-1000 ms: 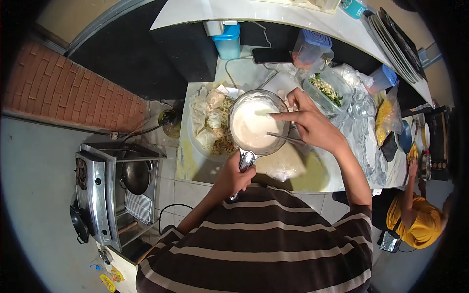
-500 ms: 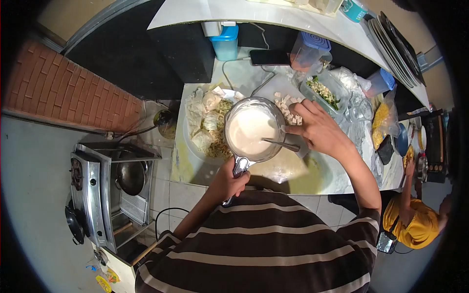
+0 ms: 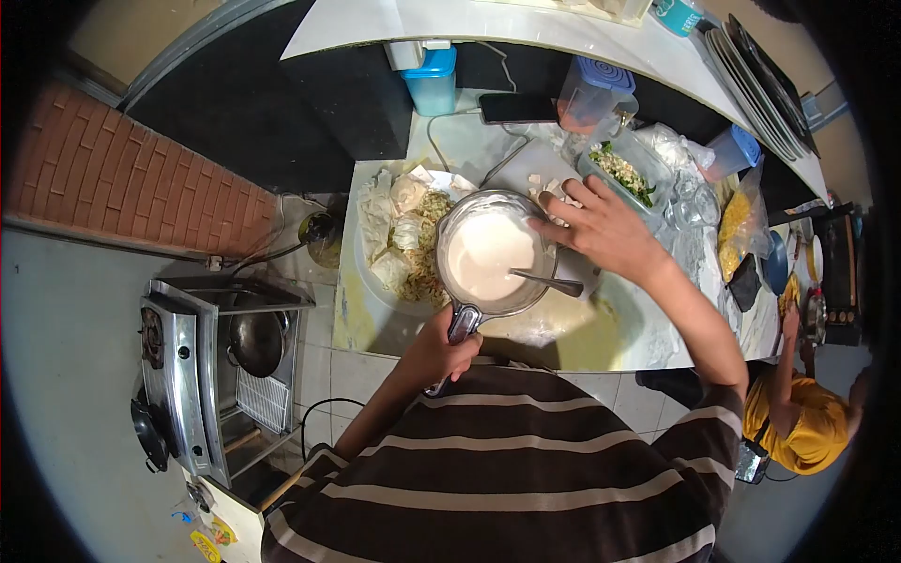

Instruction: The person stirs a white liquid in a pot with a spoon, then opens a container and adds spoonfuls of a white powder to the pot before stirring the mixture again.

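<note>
My left hand (image 3: 445, 349) is wrapped around the handle of a saucepan (image 3: 466, 322) and holds it over the counter. Pale, creamy batter (image 3: 488, 249) fills the pan. A metal spoon (image 3: 549, 281) rests in it, its handle leaning over the right rim. Just beyond that rim, my right hand (image 3: 610, 225) reaches over small pale cubes (image 3: 538, 185), possibly tofu, with bent fingers spread apart. The hand covers most of the cubes, and one finger is close to the pan's edge. Left of the pan sits a plate (image 3: 361, 272) with chopped filling and pale wrappers.
A clear container of chopped greens (image 3: 627, 178) stands beyond my right hand, near plastic bags and a bag of yellow pieces (image 3: 737, 239). A phone (image 3: 518, 108) and lidded tubs line the back. A stove (image 3: 174, 375) is at left; a person in yellow (image 3: 802, 422) works at right.
My right hand has moved slightly away from me, further over the pale cubes, hiding more of them. The saucepan has shifted a little right and nearer to me, still in my left hand.
</note>
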Tool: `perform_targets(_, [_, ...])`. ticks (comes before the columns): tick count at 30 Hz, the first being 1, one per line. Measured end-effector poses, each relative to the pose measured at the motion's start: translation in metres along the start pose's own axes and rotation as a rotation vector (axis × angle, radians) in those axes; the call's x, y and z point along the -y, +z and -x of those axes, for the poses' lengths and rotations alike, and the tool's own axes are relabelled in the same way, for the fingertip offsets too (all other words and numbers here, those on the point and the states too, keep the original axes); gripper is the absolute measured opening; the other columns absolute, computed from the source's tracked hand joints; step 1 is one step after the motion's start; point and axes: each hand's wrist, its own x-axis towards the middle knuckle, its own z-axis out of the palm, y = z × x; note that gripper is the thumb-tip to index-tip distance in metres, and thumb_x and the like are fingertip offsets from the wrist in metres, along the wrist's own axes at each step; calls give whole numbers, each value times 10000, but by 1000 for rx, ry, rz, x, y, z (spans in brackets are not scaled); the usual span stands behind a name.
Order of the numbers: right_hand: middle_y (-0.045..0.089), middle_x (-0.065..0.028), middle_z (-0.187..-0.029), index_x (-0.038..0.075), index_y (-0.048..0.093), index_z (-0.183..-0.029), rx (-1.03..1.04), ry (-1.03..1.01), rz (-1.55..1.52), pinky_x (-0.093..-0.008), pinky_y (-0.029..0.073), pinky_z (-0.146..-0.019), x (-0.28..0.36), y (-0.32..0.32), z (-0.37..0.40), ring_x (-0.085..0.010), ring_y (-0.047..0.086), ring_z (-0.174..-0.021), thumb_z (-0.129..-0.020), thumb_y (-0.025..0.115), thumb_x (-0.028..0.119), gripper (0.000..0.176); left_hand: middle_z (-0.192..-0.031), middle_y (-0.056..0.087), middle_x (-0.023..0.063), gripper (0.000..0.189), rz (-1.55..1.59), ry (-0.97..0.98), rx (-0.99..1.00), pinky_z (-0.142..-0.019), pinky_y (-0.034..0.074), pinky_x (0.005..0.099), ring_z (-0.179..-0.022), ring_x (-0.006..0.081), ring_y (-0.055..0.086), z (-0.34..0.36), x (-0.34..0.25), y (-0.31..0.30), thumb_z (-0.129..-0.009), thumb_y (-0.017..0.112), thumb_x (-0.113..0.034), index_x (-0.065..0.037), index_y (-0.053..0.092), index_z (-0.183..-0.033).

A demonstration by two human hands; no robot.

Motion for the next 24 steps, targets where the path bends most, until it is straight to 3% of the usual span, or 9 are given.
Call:
perform_targets(4, [514,39,-1066,179,729,-1020,-24,-266,113,-328,436,-883,-16,2,6,-179,496,-1064,-760,603,195,289,-643,502,6,257,-38,-4,55,-410,373,255,-454,78,465,1,-5,-4,-895,597,-66,-5,470,-1110])
perform_targets(8, [517,34,-1055,174,741,-959,-40,-340,89,-316,436,-882,-25,-13,9,-181,502,-1053,-741,621,188,249,-661,507,15,180,-32,-32,125,-431,385,250,-478,76,459,5,-10,-2,-909,584,-30,-20,455,-1034])
perform_targets(10, [518,33,-1058,180,744,-941,7,-271,-117,-326,436,-881,-27,-26,9,-182,506,-1060,-731,640,189,234,-660,507,15,181,-36,-31,142,-434,386,250,-478,76,459,5,-9,-1,-908,584,-29,-17,457,-1037])
perform_targets(14, [516,-5,-1060,159,745,-942,90,-231,-169,-353,439,-880,-24,-38,9,-202,516,-1062,-723,669,164,231,-670,513,21,183,-56,-13,104,-435,384,251,-476,78,459,0,-1,-1,-908,579,-26,-14,453,-1041])
perform_targets(16, [503,-61,-1086,116,735,-970,21,15,-443,-385,441,-886,-20,-29,12,-236,523,-1066,-728,672,74,253,-672,514,24,185,-45,-13,84,-433,382,251,-475,79,458,-2,1,-2,-908,577,-25,-14,451,-1043])
perform_targets(17, [503,-61,-1086,116,735,-970,24,15,-443,-385,441,-886,-18,-28,10,-236,523,-1066,-728,672,74,253,-673,515,26,188,-48,-9,81,-433,382,251,-475,80,458,-3,1,-3,-908,577,-25,-14,448,-1044])
perform_targets(19, [458,-107,-1094,63,710,-997,8,49,-604,-390,438,-894,-16,-25,5,-269,522,-1044,-718,607,-54,319,-673,516,28,191,-52,-3,74,-432,382,250,-475,81,458,-1,0,-2,-908,577,-24,-13,446,-1046])
perform_targets(22, [411,-111,-1098,52,691,-1012,29,219,-924,-362,433,-897,-12,-12,4,-281,512,-1030,-688,516,-126,409,-680,519,29,202,-31,-47,44,-432,384,249,-478,77,461,4,-5,-1,-907,578,-21,-8,448,-1061])
perform_targets(24, [396,-107,-1093,53,690,-1014,-19,218,-960,-348,431,-888,-10,-3,5,-275,512,-1018,-684,489,-134,429,-687,521,27,213,-46,-19,87,-431,386,247,-482,73,463,5,-4,-1,-908,576,-20,-5,449,-1078])
